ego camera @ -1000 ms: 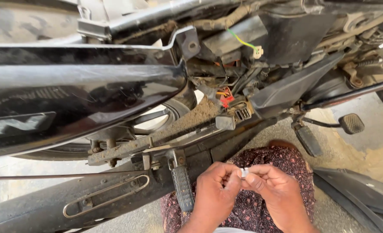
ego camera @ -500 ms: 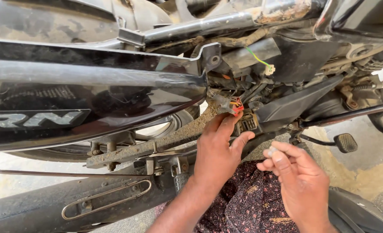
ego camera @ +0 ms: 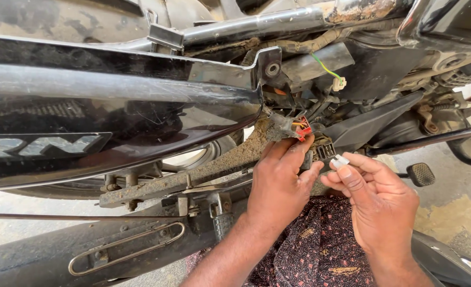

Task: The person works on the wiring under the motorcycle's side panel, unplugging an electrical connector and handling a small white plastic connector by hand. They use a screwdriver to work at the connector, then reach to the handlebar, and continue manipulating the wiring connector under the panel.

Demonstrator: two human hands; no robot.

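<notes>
Bare left hand (ego camera: 279, 183) and right hand (ego camera: 380, 204), no gloves, rings or sleeves. Dark maroon patterned cloth (ego camera: 315, 250) over lap at 6 o'clock.

Both forearms come up from the bottom edge, bare to the wrist. The left hand (ego camera: 280, 183) reaches up and forward with its back to the camera, wrist nearly straight, fingers stretched up and bunched together at the tips, thumb spread out to the right. The right hand (ego camera: 376, 204) sits just beside it, a little lower, wrist bent slightly inward. Its thumb and forefinger are pinched together near the left thumb, seemingly with something small between them, though that is hard to make out; its other fingers curl loosely beneath.
</notes>
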